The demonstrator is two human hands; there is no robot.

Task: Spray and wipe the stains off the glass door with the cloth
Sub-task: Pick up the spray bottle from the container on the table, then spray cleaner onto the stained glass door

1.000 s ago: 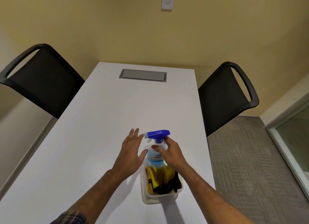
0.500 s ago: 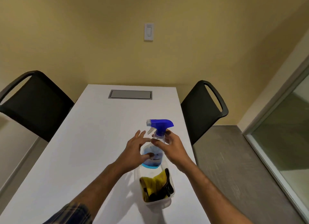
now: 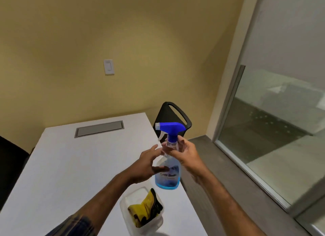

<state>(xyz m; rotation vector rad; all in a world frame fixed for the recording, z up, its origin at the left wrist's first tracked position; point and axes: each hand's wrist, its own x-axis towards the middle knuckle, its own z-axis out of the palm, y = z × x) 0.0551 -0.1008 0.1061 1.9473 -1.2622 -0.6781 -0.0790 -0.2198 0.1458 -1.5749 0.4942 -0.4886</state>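
Plainly, each line takes its place from the spray bottle.

Spray bottle (image 3: 168, 172): it was upright and lifted clear of the white table (image 3: 70, 165), a clear body with blue liquid low inside and a blue trigger head on top, nozzle pointing left.

Right hand (image 3: 182, 153): it was closed around the bottle's clear neck just under the blue head, fingers wrapped across the front.

Left hand (image 3: 146, 165): it was at the bottle's left side, fingers spread loosely and thumb lying against the label; whether it truly gripped the bottle could not be told.

Cloth (image 3: 146, 209): it lay folded, yellow with a dark edge, below the bottle and slightly left, inside a clear plastic tub (image 3: 126, 200).

Tub: it stood on the table near its right edge, directly beneath the raised bottle.

Glass door (image 3: 281, 112): it was well to the right of the bottle, framed in pale metal; stains on it could not be made out.

Chair (image 3: 173, 118): black, just behind the bottle's head.

Light switch (image 3: 108, 67): it was on the yellow wall, above and left of the bottle.
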